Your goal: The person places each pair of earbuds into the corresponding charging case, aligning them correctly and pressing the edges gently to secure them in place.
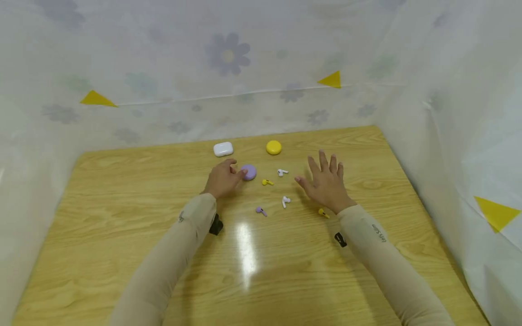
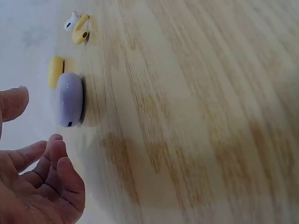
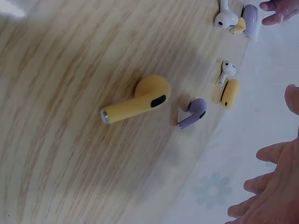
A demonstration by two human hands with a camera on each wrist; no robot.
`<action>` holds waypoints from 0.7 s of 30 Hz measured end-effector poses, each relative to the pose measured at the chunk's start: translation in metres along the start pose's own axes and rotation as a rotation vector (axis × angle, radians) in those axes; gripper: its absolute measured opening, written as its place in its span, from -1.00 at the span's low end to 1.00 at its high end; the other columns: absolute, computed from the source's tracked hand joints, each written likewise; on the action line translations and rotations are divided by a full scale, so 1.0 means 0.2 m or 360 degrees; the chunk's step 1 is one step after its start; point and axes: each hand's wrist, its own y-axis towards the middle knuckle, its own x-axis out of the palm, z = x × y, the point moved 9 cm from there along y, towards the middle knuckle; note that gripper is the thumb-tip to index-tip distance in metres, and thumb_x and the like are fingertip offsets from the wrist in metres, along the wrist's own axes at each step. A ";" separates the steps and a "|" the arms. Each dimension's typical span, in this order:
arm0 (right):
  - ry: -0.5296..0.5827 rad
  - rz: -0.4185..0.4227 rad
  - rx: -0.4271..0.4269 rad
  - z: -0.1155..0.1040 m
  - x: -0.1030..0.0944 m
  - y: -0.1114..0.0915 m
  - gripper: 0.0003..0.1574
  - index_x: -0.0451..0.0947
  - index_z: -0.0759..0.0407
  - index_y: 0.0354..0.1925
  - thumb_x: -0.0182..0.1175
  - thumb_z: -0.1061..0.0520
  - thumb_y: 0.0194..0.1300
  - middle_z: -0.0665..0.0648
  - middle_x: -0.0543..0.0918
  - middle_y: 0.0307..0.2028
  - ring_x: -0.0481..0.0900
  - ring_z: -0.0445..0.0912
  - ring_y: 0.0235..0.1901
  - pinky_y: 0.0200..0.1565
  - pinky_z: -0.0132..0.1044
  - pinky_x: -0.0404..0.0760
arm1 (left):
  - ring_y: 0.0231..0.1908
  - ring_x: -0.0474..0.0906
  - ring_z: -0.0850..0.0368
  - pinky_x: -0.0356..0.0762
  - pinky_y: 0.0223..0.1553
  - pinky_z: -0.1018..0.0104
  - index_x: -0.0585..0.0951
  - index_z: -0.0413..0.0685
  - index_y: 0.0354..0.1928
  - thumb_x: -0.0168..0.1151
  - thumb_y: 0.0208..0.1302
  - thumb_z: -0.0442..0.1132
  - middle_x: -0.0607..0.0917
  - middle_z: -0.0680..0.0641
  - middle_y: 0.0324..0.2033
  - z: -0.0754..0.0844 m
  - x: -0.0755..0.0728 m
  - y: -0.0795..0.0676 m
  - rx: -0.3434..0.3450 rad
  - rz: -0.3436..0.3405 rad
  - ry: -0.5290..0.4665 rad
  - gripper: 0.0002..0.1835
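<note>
My left hand [image 1: 223, 179] is beside a round purple earbud case [image 1: 248, 172], its thumb overlapping the case's edge in the head view. The left wrist view shows a gap between the loosely bent fingers [image 2: 70, 182] and the purple case [image 2: 69, 99]. My right hand [image 1: 326, 184] hovers over the table with fingers spread, holding nothing. Near its wrist lies a yellow earbud [image 1: 323, 213]. A purple earbud [image 3: 193, 113] shows in the right wrist view but is hidden by the right hand in the head view.
A white case [image 1: 223, 149] and a yellow case [image 1: 273, 147] stand at the table's back. Between the hands lie a yellow earbud [image 1: 267, 182], a white earbud [image 1: 282, 172], another white earbud [image 1: 286, 202] and a purple earbud [image 1: 261, 211]. Behind hangs a flowered sheet [image 1: 163, 59].
</note>
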 end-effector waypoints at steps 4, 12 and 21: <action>0.0002 0.0005 0.0005 0.01 0.01 -0.01 -0.02 -0.12 0.05 0.37 -0.28 -0.47 0.19 0.26 -0.29 0.41 -0.49 0.29 0.35 0.25 0.33 -0.35 | -0.27 0.51 0.08 0.45 -0.14 0.20 0.33 -0.05 0.20 0.06 0.14 0.18 0.61 -0.06 -0.22 -0.02 0.03 0.02 -0.0031 -0.0095 0.0031 -0.34; 0.0000 0.0004 0.0021 0.02 0.01 -0.04 -0.03 -0.09 0.06 0.37 -0.23 -0.44 0.20 0.23 -0.32 0.41 -0.46 0.30 0.35 0.25 0.31 -0.35 | -0.06 0.50 -0.01 0.44 -0.03 0.14 0.31 -0.03 0.22 0.15 0.06 0.16 0.58 -0.14 -0.05 -0.02 0.07 0.04 -0.0019 -0.0250 0.0130 -0.29; -0.0001 -0.0039 0.0052 0.03 0.03 -0.07 -0.03 -0.10 0.06 0.37 -0.25 -0.45 0.20 0.28 -0.27 0.40 -0.48 0.29 0.36 0.25 0.32 -0.34 | 0.03 0.43 -0.05 0.39 0.04 0.10 0.36 -0.01 0.15 0.14 0.11 0.10 0.56 -0.13 -0.01 0.00 0.08 0.02 -0.0044 -0.0257 0.0083 -0.40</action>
